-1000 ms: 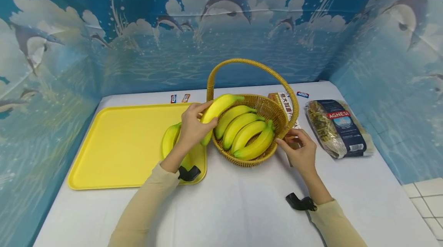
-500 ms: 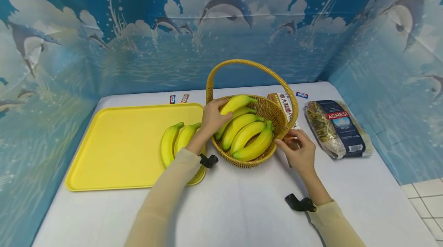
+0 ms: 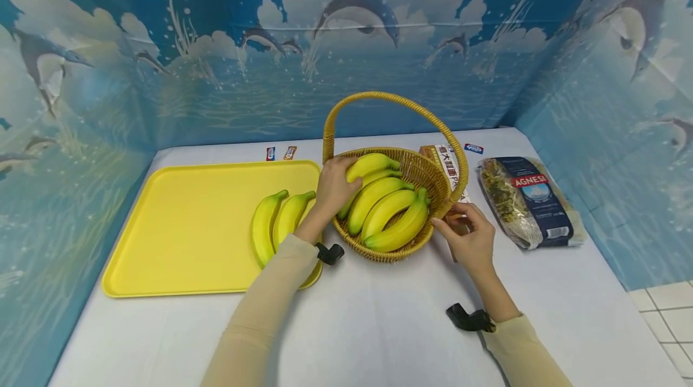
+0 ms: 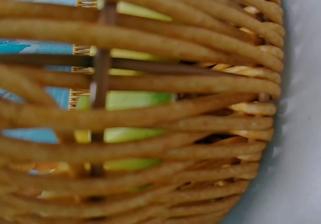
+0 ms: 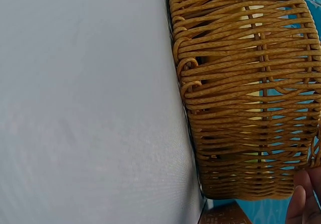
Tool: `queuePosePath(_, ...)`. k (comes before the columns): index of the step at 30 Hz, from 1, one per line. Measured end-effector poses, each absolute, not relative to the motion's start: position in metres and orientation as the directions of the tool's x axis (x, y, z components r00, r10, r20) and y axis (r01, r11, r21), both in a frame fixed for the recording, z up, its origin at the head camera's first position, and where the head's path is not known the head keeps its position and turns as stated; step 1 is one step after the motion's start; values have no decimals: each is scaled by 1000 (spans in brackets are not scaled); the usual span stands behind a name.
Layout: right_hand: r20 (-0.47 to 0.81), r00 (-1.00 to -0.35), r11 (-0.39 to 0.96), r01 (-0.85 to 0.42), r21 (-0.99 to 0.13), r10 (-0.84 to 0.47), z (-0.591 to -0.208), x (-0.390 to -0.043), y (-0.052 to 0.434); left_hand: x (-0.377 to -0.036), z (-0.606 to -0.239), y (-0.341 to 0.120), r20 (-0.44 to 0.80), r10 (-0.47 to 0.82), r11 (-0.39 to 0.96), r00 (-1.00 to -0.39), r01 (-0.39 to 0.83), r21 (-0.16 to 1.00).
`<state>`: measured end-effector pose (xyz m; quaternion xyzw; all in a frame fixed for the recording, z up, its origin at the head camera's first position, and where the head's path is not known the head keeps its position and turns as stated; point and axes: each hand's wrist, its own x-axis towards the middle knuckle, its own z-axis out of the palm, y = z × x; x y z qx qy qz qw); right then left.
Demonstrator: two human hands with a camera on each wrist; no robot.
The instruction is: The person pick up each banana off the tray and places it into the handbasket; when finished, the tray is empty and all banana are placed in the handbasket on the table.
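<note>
Left hand (image 3: 331, 187) inside the wicker basket (image 3: 430, 177), fingers curled round the topmost banana (image 3: 372, 164), now lying on the bunch of bananas (image 3: 387, 209) already in there. A second ago same banana held up over the gap between tray and basket; half a second ago tipped across the rim; now lower and flatter, resting on the others. Reads as put-down nearly done, grip not yet let go. Right hand (image 3: 470, 236) at the basket's right side by the base of the handle (image 3: 391, 100), fingers bent and touching the wicker, steadying it; whether actually pinching or just pressing, cannot tell. No shift in that hand across the three head pictures. Two bananas (image 3: 276, 223) left on the yellow tray (image 3: 184, 227), side by side near its right edge, uncovered since the left arm moved off them. Judgement: one banana across, two to go. Left wrist view only close-up weave (image 4: 165, 108) with yellow-green fruit behind it. Right wrist view shows basket wall (image 5: 241, 83) standing on the white tabletop (image 5: 85, 103), a fingertip at bottom right. Also there: pasta bag (image 3: 527, 200) right of the basket, a box (image 3: 445, 161) behind it.
</note>
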<state>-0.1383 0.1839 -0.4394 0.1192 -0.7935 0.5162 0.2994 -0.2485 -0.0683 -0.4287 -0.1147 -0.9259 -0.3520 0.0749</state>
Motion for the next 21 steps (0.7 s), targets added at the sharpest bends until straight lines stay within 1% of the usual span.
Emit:
queuePosePath(4,598,-793,443,-496,-747,121,-440,-138,184,-248,-429,-68,214,159,746,-964,259,614)
queuePosePath(8,591,-797,440,-490,-753,123,-439,-138,184,-247,-429,-67,222,158,742,-962,264,616)
queuePosePath(10,591,-797,442,-489,-752,123,-439,-138,184,-246,-429,-67,246,159,730,-956,282,623)
queuePosePath(13,592,-797,446,-489,-750,122,-439,-137,184,-241,-428,-68,317,159,694,-935,334,637)
queuePosePath(17,589,-798,450,-484,-751,125,-440,-137,185,-222,-419,-72,416,150,616,-897,414,670)
queuePosePath(21,594,-795,452,-490,-746,119,-440,-137,185,-189,-400,-88,433,111,547,-895,419,725)
